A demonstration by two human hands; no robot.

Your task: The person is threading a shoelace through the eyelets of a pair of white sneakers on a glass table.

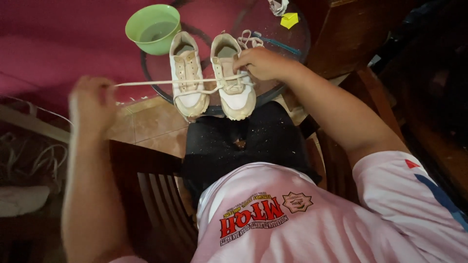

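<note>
The shoelace is a flat, cream-white cord, pulled taut in a nearly level line from the right shoe out to the left, crossing over the left shoe. The 2 shoes are worn, off-white sneakers with dirty toes, standing side by side, toes toward the person, on a round glass table. The right hand is closed on the lace at the right shoe's eyelets. The left hand, blurred, is raised well apart and pinches the lace's free end. A green bowl holding water stands just behind the left shoe.
</note>
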